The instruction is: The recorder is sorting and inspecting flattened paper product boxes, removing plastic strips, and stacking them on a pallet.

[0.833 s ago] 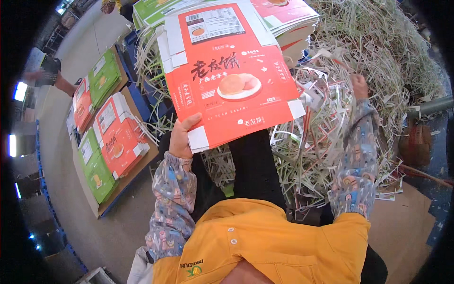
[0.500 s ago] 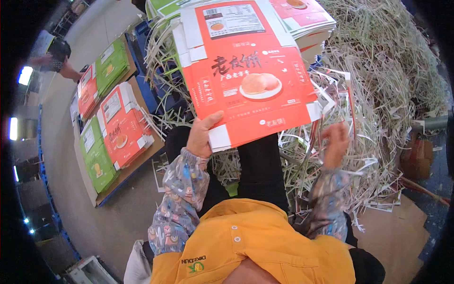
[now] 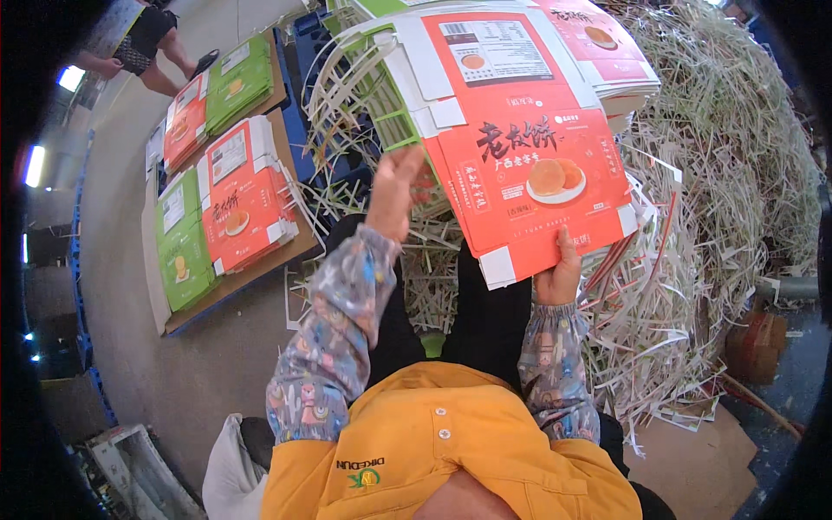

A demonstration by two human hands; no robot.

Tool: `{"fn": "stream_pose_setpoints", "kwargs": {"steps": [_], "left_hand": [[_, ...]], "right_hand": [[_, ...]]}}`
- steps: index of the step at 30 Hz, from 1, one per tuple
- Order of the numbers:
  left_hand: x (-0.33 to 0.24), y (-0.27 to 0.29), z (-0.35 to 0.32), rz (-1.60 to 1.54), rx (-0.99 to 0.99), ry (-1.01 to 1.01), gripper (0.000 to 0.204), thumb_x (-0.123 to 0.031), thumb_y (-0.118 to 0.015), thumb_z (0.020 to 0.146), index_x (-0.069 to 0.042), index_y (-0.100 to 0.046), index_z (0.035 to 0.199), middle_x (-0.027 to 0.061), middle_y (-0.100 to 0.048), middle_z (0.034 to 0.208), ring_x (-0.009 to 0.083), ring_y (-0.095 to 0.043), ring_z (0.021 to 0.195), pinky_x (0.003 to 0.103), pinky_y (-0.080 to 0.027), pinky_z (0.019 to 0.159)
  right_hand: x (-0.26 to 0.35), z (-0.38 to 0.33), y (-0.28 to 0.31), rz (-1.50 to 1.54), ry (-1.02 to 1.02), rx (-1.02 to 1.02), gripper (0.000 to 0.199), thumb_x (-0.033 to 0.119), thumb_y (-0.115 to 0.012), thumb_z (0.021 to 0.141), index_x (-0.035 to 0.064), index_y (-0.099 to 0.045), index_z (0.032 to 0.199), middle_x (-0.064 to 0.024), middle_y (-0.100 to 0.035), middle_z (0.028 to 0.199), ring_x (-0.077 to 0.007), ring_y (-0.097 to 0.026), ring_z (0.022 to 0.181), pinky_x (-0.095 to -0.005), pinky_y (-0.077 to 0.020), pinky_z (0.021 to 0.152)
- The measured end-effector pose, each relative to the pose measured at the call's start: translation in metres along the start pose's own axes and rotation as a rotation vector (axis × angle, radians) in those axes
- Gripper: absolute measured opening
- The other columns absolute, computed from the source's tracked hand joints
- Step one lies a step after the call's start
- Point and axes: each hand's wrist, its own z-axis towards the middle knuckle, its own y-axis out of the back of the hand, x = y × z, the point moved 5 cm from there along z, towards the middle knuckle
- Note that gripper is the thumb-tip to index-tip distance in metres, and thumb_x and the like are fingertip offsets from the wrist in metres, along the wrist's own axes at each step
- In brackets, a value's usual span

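Pinching the near edge, a person's right hand (image 3: 560, 276) held flat red pastry-carton blanks (image 3: 520, 140) stretching lengthwise away from it; the left hand (image 3: 395, 192), its grip unclear, hung just beside their left edge.

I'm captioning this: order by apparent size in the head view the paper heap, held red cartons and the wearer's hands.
1. Paper heap
2. Held red cartons
3. Left hand, right hand: too alike to rank; the right is partly hidden.

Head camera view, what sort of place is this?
Probably a packaging workshop: the right hand holds flat red cartons, green and red carton stacks lie at left, and paper strips are heaped at right.
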Motion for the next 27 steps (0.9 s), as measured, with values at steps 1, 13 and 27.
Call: {"fn": "stream_pose_setpoints", "kwargs": {"steps": [1,13,27], "left_hand": [[-0.009,0.005,0.008,0.030,-0.036,-0.014,0.032,-0.036,-0.053,0.083,-0.007,-0.049,0.095,0.0023,-0.057,0.077,0.0079,-0.050,0.059,0.020,-0.038,0.051],[-0.055,0.079,0.053,0.102,-0.064,-0.201,0.018,-0.020,-0.054,0.079,-0.008,-0.054,0.066,-0.0055,-0.043,0.050,0.0029,-0.037,0.040,0.017,-0.026,0.037],[-0.114,0.036,0.043,1.221,-0.202,-0.999,0.086,-0.036,-0.073,0.056,-0.004,-0.033,0.125,0.0187,-0.042,0.119,0.0319,-0.038,0.112,0.044,-0.030,0.092]], "right_hand": [[0.002,0.000,-0.002,-0.005,0.003,-0.017,0.038,0.016,-0.050,0.085,0.0003,-0.039,0.117,-0.0110,-0.052,0.111,-0.0227,-0.052,0.101,-0.0368,-0.0435,0.086],[0.069,0.004,0.005,0.115,-0.062,-0.028,0.039,0.013,-0.051,0.082,0.0002,-0.039,0.117,-0.0135,-0.052,0.110,-0.0248,-0.055,0.096,-0.0380,-0.0454,0.083],[0.135,0.005,0.052,-0.331,0.052,0.016,0.047,0.015,-0.054,0.079,-0.0016,-0.037,0.119,-0.0141,-0.051,0.111,-0.0259,-0.055,0.096,-0.0382,-0.0459,0.082]]}}
